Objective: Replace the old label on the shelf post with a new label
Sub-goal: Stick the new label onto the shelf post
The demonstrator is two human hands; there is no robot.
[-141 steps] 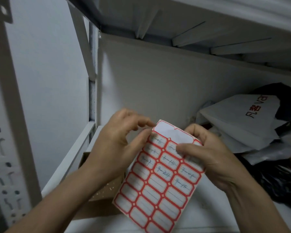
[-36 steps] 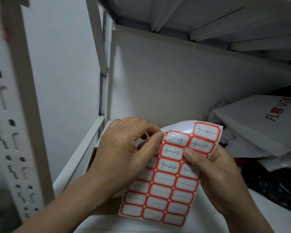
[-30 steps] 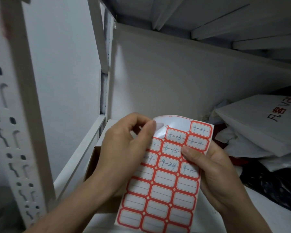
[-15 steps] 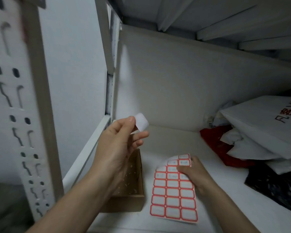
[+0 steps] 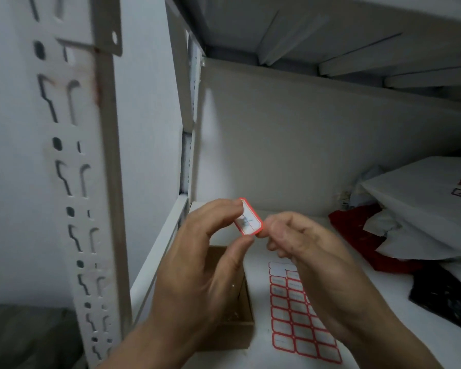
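Left hand point(image 5: 197, 267) pinching label point(image 5: 248, 221), right hand point(image 5: 312, 251) pinching its other edge

A plain white wall point(image 5: 149, 129) closes the left side. Against it stands pale metal shelving: a slotted post point(image 5: 104, 182) at the near left corner, a rear post point(image 5: 189, 155) at the far left corner, and a side rail point(image 5: 157, 249) running between them along the left edge of the white shelf board point(image 5: 389, 291). A pale back panel point(image 5: 290, 142) closes the rear edge, brightest near its left corner. Overhead is the grey underside of the upper shelf point(image 5: 237, 27), crossed by ribs point(image 5: 357, 57). The light is dim.
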